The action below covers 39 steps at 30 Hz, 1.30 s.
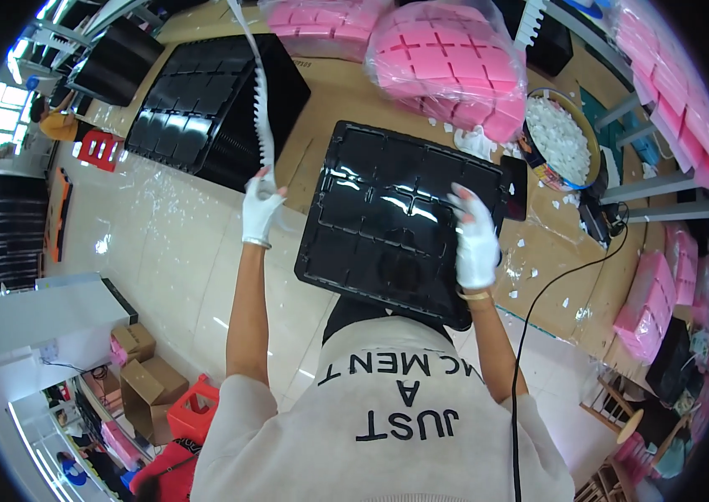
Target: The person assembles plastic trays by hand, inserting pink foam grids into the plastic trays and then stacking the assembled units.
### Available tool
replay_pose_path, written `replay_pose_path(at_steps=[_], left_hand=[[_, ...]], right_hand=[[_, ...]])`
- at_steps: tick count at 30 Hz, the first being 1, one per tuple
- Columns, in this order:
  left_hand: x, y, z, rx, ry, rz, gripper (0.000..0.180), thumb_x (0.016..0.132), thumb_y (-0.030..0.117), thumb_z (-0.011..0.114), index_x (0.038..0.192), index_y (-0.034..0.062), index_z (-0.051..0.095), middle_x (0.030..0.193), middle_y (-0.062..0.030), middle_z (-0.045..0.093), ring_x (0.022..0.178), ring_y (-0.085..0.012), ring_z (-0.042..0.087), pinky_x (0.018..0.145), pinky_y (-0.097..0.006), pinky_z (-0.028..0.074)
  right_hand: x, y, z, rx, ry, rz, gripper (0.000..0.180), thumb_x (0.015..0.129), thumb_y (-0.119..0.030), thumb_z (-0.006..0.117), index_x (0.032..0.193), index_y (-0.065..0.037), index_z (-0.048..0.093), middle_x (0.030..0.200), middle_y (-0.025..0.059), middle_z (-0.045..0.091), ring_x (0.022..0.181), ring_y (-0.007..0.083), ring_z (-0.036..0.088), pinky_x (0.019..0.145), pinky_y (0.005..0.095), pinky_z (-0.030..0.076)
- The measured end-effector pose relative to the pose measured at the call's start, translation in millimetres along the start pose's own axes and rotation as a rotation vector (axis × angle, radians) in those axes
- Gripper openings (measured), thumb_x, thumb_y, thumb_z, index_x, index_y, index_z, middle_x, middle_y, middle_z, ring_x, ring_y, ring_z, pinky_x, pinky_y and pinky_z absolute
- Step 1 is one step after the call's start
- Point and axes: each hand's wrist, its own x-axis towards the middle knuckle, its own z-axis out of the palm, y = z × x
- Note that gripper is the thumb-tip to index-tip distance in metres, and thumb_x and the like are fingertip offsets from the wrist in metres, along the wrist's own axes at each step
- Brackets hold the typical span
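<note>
A limp, feather-light white strip (pixel 264 109) is pinched at its lower end by the gloved left hand (pixel 261 209) and held up over the bench, while the stiff black tray (pixel 396 209) is pressed flat under the right hand's (pixel 476 238) open fingers.

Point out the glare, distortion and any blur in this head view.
Head view: white glare streaks lie across the glossy black tray beside the right hand; windows at the left rim are blown out; fisheye bends the table edge and darkens the corners; the white strip in the left hand looks slightly soft.
</note>
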Motion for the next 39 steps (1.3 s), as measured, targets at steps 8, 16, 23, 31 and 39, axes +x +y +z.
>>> replay_pose_path(at_steps=[8,16,23,31,39], left_hand=[[9.8,2.8,31.0,0.516,-0.554,0.195,0.036,0.093,0.029,0.057,0.115,0.0002,0.064,0.103,-0.0094,0.069,0.093,-0.017,0.065,0.079,-0.028,0.051],[58.0,-41.2,66.2,0.287,-0.592,0.04,0.03,0.092,0.028,0.065,0.108,0.0038,0.07,0.113,-0.015,0.068,0.089,-0.0209,0.067,0.064,-0.034,0.055],[87.4,-46.0,39.8,0.401,-0.758,-0.068,0.029,0.091,0.023,0.065,0.105,-0.0021,0.07,0.095,-0.0083,0.07,0.079,-0.0189,0.062,0.069,-0.036,0.054],[34.4,62.1,-21.3,0.173,-0.788,0.314,0.036,0.087,0.011,0.065,0.12,-0.0035,0.064,0.109,-0.0208,0.069,0.097,-0.0312,0.067,0.087,-0.039,0.052],[22.4,104.3,-76.8,-0.079,-0.701,0.069,0.03,0.099,0.012,0.049,0.122,-0.0015,0.063,0.112,-0.0212,0.067,0.1,-0.0312,0.065,0.09,-0.039,0.05]], right_hand=[[-11.6,-5.4,146.5,-0.036,-0.114,-0.29,0.012,0.078,-0.011,0.058,0.083,-0.002,0.065,0.079,0.0202,0.063,0.077,0.0384,0.062,0.068,0.0457,0.05],[7.2,63.0,165.4,-0.216,0.175,-0.1,0.04,0.086,-0.018,0.06,0.122,0.0,0.06,0.107,0.0214,0.064,0.096,0.0383,0.062,0.084,0.045,0.052],[18.3,70.9,208.5,-0.218,0.132,-0.065,0.044,0.085,-0.02,0.059,0.124,0.0,0.059,0.11,0.0224,0.064,0.101,0.0393,0.062,0.089,0.0448,0.051],[33.9,93.3,262.8,-0.233,-0.143,-0.243,0.036,0.094,-0.039,0.054,0.109,-0.007,0.058,0.092,0.0222,0.066,0.084,0.0403,0.065,0.07,0.0494,0.051],[14.5,23.2,257.3,-0.23,-0.371,-0.072,0.024,0.085,-0.028,0.06,0.095,-0.011,0.073,0.073,0.0108,0.069,0.07,0.0333,0.066,0.064,0.0399,0.053]])
